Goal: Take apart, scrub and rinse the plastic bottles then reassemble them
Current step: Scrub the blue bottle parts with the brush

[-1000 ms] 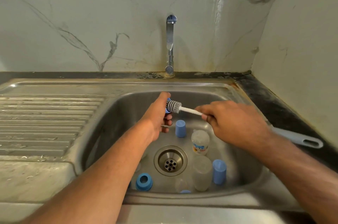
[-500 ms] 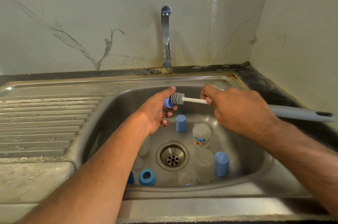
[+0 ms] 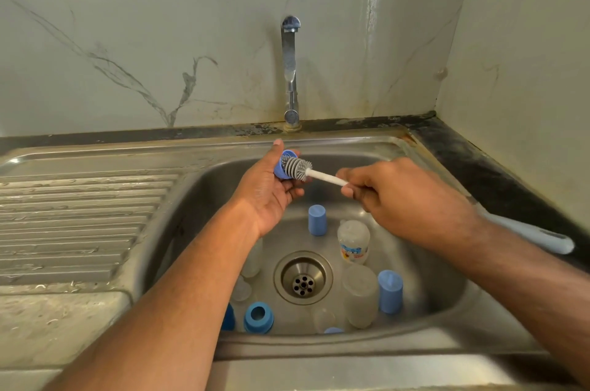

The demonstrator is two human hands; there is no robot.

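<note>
Head view, frame centre: my left hand point(image 3: 266, 189) gripped a blue bottle collar point(image 3: 282, 165) above the sink point(image 3: 424, 323). My right hand point(image 3: 402, 199) clutched the brush point(image 3: 298, 168), bristles against the collar. Bottles point(image 3: 353, 240) and blue caps point(image 3: 317, 219) lay around the drain point(image 3: 303, 277), lower centre.

Scene evenly and softly lit; no hard shadows noted. Faint glare recorded on the sink point(image 3: 424, 164) rim and the tap point(image 3: 290, 39). Wide-angle bending seen at frame edges. Focus adequate centrally; forearms at the lower edge rendered slightly soft.
</note>
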